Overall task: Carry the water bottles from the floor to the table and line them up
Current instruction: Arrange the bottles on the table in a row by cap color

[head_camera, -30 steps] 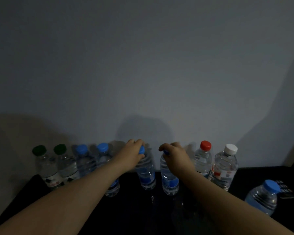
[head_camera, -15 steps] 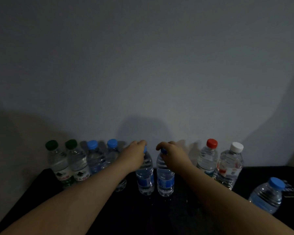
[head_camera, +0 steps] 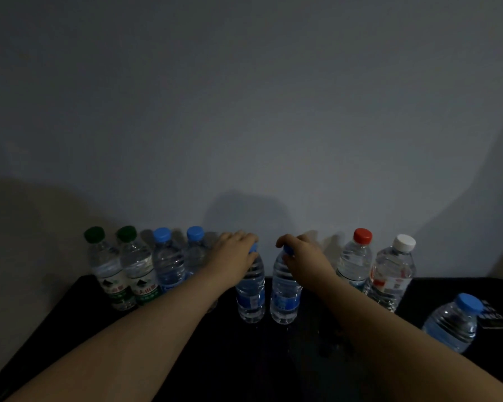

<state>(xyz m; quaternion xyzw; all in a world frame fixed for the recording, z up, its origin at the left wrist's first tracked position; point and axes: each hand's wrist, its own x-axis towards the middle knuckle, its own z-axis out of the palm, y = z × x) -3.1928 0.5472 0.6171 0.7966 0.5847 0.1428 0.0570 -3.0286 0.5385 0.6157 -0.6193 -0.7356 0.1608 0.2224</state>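
Bottles stand upright in a row along the wall on the dark table point(head_camera: 55, 329): two green-capped bottles point(head_camera: 111, 274), two blue-capped point(head_camera: 169, 265); then the left hand point(head_camera: 233, 256) closed over the cap of one blue-labelled bottle point(head_camera: 250, 297), the right hand point(head_camera: 302, 256) likewise gripping its neighbour point(head_camera: 283, 300), the two just beside each other; red-capped point(head_camera: 356, 262) and white-capped point(head_camera: 389, 277) follow; a stray blue-capped bottle point(head_camera: 453, 323) sits forward of the line, nearer the right hand.

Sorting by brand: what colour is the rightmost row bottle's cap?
White cap, clearest in the head view.
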